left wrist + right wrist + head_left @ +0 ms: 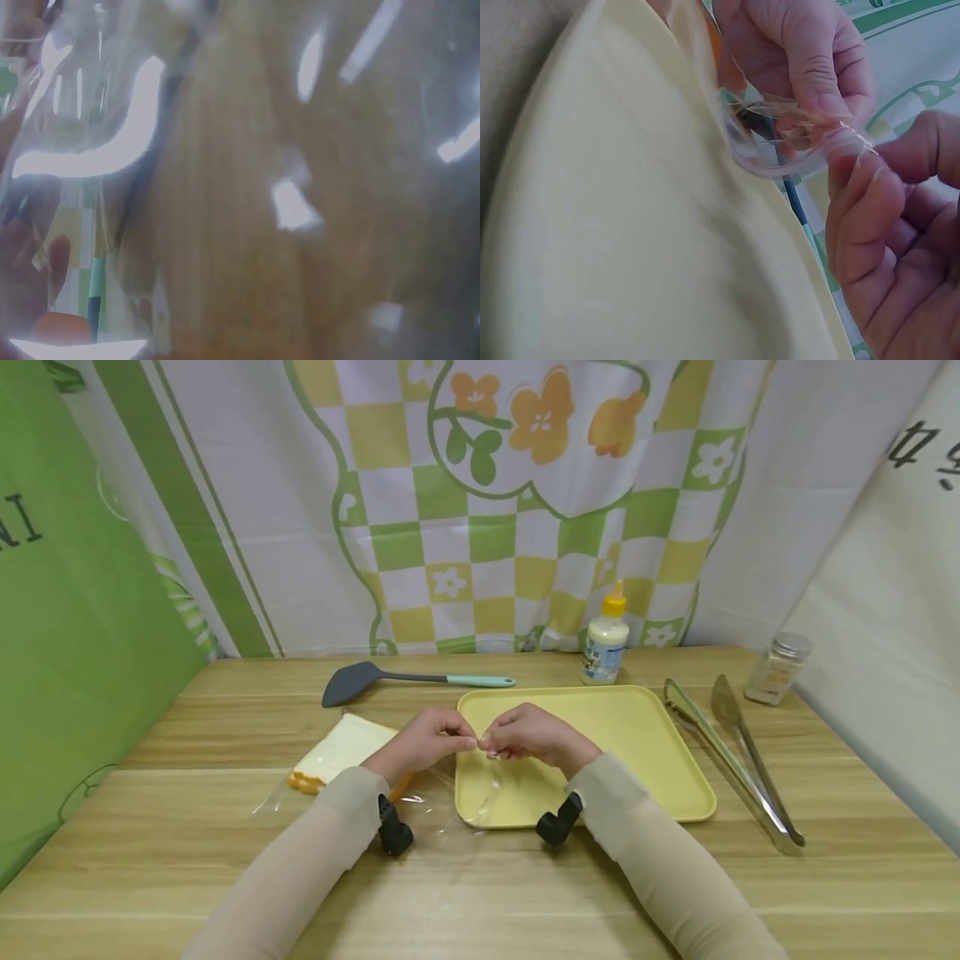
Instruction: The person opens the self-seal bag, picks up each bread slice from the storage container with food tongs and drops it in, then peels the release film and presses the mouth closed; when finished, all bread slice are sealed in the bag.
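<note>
In the head view, my left hand (429, 739) and right hand (534, 737) meet over the left side of the yellow tray (600, 752). Between their fingertips both pinch the edge of a clear plastic bag (780, 161), as the right wrist view shows. A thin whitish crinkled line (859, 139) runs along the pinched edge. The bag's film hangs down to the tabletop. White bread with a brown crust (347, 747) lies at the left, partly behind my left arm, with film around it. Shiny film covers the left wrist view, blurring most of it.
A grey spatula with a mint handle (420, 678) lies behind the bread. Past the tray's back edge stands a squeeze bottle with a yellow cap (603, 647). Metal tongs (738, 760) lie to the right, near a glass jar (778, 670).
</note>
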Demonstrator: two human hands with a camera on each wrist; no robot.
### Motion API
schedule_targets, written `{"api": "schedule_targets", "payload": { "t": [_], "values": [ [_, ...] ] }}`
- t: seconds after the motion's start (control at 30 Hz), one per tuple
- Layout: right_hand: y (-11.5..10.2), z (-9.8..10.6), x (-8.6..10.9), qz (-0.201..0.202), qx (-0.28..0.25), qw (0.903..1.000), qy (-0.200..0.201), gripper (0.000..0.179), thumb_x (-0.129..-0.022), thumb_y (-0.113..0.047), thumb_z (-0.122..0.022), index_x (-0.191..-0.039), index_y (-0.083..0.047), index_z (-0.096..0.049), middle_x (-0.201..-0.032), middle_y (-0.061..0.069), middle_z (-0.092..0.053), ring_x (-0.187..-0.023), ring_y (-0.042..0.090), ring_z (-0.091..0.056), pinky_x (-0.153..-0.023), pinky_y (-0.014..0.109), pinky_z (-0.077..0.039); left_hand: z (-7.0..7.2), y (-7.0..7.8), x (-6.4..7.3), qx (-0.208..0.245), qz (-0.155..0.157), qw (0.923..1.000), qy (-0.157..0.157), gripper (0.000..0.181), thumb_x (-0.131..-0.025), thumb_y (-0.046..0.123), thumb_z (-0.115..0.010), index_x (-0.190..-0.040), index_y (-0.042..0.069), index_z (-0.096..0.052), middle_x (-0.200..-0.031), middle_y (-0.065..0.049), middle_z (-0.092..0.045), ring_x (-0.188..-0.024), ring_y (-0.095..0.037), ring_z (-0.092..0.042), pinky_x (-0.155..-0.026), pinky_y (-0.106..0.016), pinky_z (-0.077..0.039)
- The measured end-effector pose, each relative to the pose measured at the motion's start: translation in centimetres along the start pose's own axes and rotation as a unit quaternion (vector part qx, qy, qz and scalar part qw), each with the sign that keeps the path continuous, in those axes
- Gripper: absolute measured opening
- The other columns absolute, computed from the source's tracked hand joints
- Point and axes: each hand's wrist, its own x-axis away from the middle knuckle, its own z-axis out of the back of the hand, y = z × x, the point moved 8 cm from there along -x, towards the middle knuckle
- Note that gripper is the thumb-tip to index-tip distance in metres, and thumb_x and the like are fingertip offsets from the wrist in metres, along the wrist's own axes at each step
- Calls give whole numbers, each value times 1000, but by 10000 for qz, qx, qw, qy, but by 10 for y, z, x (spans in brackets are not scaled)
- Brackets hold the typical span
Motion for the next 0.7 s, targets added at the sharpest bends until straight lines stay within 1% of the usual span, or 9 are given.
{"api": "schedule_targets", "payload": {
  "t": [0.17, 0.33, 0.47, 0.57, 0.7],
  "values": [
    [-4, 1, 0, -16, 167, 9998, -71, 14, -85, -6, -55, -85, 3, -65, -66, -1, -59, -58, 9, -49, -54, 22, -42, -1, 3, 1, -31, -41, 10000, -58, 9, -87, 10, -65, -86, 3, -70, -84, -5, -67, -79, -12, -54, -72, -28, -45],
    [-2, 2, -2, -78, 244, 9997, 56, 12, -82, -5, -55, -74, -2, -63, -62, 0, -56, -55, 9, -46, -52, 22, -39, -2, 8, 2, -66, -146, 9999, -33, 9, -87, 10, -64, -85, 3, -71, -84, -5, -67, -80, -12, -54, -73, -27, -46],
    [2, 3, -3, -151, 93, 9998, 136, 15, -81, -4, -55, -67, -7, -61, -60, 0, -55, -54, 9, -45, -51, 20, -37, -2, 13, 3, -117, -297, 9995, -23, 10, -86, 10, -65, -84, 3, -70, -85, -5, -67, -81, -12, -55, -74, -28, -45],
    [4, 2, -2, -160, -100, 9997, 132, 16, -79, 0, -53, -67, -8, -61, -60, -1, -55, -55, 8, -45, -51, 19, -37, -2, 14, 3, -105, -348, 9993, -21, 9, -87, 9, -64, -84, 3, -70, -85, -6, -67, -82, -13, -55, -76, -29, -45],
    [5, 2, -2, -95, -203, 9997, 87, 16, -77, 2, -51, -70, -7, -62, -62, -1, -56, -56, 8, -46, -51, 19, -38, -1, 10, 3, -95, -362, 9993, 42, 9, -87, 10, -64, -85, 3, -70, -84, -5, -66, -81, -13, -54, -77, -30, -45]
  ]
}}
